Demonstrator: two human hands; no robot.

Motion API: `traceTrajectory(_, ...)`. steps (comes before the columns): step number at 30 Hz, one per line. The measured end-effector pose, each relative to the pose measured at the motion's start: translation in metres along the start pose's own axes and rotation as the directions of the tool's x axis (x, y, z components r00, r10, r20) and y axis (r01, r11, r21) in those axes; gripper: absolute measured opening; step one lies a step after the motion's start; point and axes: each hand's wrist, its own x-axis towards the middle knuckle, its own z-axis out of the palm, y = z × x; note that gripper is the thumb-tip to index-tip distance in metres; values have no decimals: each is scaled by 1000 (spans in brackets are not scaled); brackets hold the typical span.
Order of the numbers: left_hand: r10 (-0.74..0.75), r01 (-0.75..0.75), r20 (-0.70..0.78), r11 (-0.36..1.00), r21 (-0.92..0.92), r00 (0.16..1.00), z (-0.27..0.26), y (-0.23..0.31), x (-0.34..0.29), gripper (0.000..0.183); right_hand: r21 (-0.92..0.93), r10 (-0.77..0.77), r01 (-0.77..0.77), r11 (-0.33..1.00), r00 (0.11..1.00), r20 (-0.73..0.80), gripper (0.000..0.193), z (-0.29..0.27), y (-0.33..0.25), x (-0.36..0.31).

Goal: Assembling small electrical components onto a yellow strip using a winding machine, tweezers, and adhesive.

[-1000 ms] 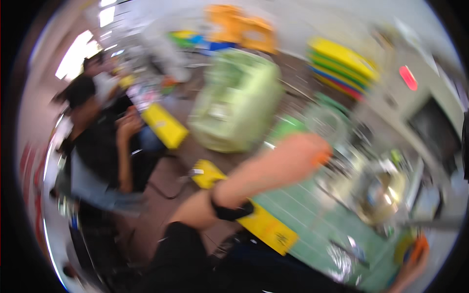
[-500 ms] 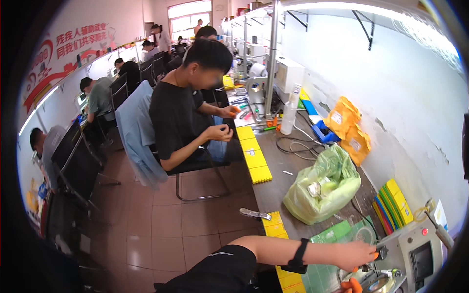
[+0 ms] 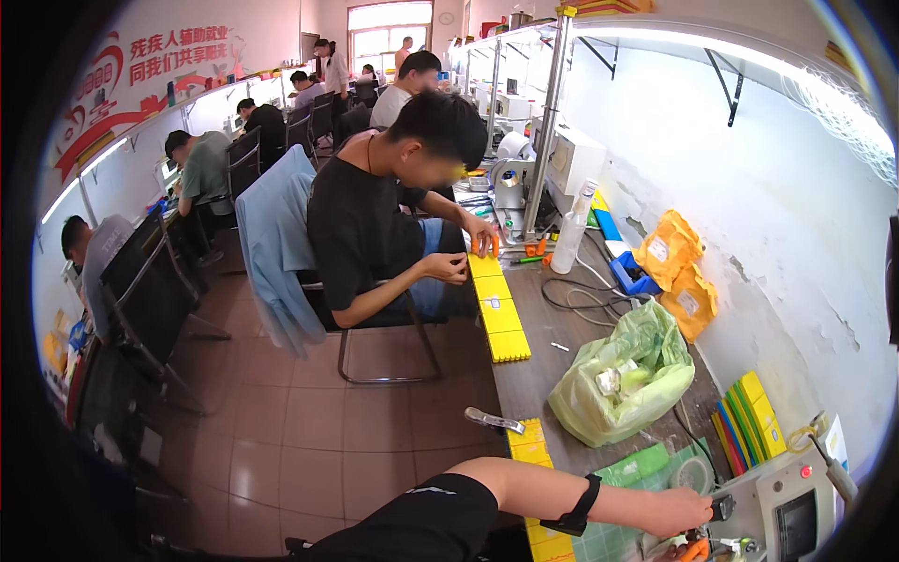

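Note:
My left hand (image 3: pixel 676 511), with a black band (image 3: pixel 578 507) on its wrist, reaches across the bench at the lower right. Its fingers are curled together at a black knob-like part (image 3: pixel 722 508) on a grey machine (image 3: pixel 782 506); what they hold is hidden. Of my right hand (image 3: pixel 695 551), only orange-covered fingertips show at the bottom edge, close below the left hand, and the rest is hidden. Beneath the left forearm lies a green mat (image 3: pixel 599 543). Beside it are a clear round dish (image 3: pixel 691 475) and a green packet (image 3: pixel 639 465).
A pale green plastic bag (image 3: pixel 599 421) stands open on the bench. Yellow strips (image 3: pixel 532 450) line its front edge, with a metal-and-clear tool (image 3: pixel 493 420) jutting out. Coloured boards (image 3: pixel 749 417) lean by the wall. A seated co-worker (image 3: pixel 375 225) works farther along.
The view has shifted slightly. My left hand has turned, so its orange fingertips no longer show. The co-worker's hands have moved onto the yellow strip, and their head is bent lower.

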Motion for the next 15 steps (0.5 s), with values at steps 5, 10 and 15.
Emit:
traceTrajectory(5, 32, -32, -4, 999, 16, 999, 6, -3, 1, 38, -37, -46, 45, 998, 999, -19, 19, -3, 5, 5)
traceTrajectory(10, 93, -92, -59, 995, 22, 994, 10, -6, -1, 41, -85, -91, 90, 992, 996, -7, 16, -2, 5, 7)
traceTrajectory(15, 174, -165, -105, 983, 85, 979, 13, -9, -2, 41, -118, -198, 204, 972, 978, 60, 13, -5, 10, 9)
